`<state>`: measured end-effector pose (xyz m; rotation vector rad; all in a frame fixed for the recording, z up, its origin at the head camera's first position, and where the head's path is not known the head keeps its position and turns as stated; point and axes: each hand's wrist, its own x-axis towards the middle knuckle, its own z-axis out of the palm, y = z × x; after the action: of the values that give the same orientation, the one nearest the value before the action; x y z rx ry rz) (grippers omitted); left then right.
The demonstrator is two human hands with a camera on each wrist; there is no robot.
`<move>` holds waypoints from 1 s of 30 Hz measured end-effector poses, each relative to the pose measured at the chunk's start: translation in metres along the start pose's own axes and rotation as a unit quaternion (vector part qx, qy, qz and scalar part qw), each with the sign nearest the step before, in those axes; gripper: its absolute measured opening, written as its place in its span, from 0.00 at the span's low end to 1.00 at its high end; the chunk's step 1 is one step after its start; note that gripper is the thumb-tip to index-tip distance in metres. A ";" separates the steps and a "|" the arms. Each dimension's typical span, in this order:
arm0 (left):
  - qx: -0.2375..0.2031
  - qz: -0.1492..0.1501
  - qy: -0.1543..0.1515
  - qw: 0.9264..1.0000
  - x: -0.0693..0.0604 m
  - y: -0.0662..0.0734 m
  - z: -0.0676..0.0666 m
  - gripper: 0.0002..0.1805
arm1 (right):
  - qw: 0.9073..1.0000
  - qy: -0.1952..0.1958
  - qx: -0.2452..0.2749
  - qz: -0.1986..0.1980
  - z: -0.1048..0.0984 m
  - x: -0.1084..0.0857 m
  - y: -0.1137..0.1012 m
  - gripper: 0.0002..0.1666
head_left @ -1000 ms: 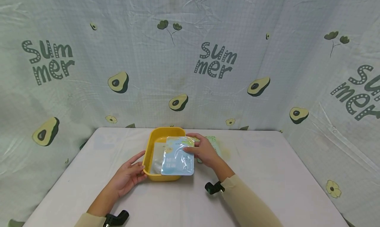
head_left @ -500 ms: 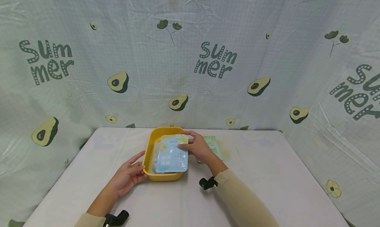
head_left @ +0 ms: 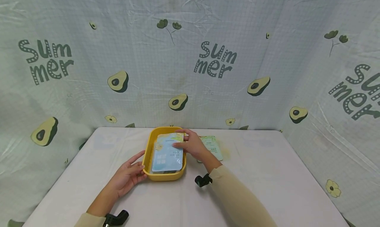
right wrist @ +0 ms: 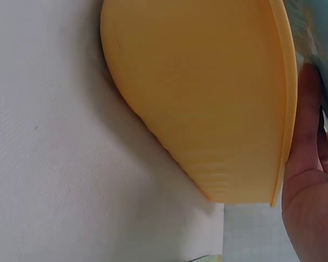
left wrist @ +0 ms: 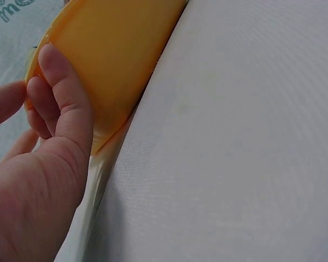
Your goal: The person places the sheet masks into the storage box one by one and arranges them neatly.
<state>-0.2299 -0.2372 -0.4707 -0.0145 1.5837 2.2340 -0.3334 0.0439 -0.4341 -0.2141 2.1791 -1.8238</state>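
Observation:
In the head view, a yellow plastic tray [head_left: 164, 177] stands on the table. My left hand [head_left: 127, 179] grips its left side near the front corner; in the left wrist view, the fingers [left wrist: 60, 71] meet at the tray's rim [left wrist: 41, 46]. My right hand [head_left: 194, 147] pinches the right edge of a pale blue flat sachet [head_left: 166, 156], which lies over the tray's inside. Only a thin strip of another packet shows beneath the sachet. From the right wrist, the hand [right wrist: 309, 164] is seen beside the tray's rim [right wrist: 288, 82], with the sachet partly cut off.
A pale green flat sachet [head_left: 212, 146] lies on the white table [head_left: 252, 177] to the right of the tray, partly behind my right hand. A printed cloth [head_left: 142, 72] hangs behind the table and along its sides.
My right hand has carried the blue sachet leftward and slightly away from me, from over the tray's right rim to over its inside. More of the green sachet shows. My left hand stays put.

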 end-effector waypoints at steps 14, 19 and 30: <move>0.003 0.004 0.001 1.000 0.000 0.000 0.000 0.41 | 0.999 -0.008 -0.046 -0.012 0.008 0.000 -0.004 0.31; 0.004 0.004 -0.001 1.000 0.000 0.000 0.000 0.42 | 0.997 -0.007 -0.071 -0.022 0.009 0.000 -0.008 0.30; -0.003 0.004 -0.004 1.000 0.001 -0.001 0.000 0.41 | 0.993 0.010 -0.117 -0.010 0.007 0.000 -0.008 0.30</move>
<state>-0.2303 -0.2370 -0.4716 0.0009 1.5766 2.2418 -0.3322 0.0360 -0.4269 -0.2676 2.4110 -1.5830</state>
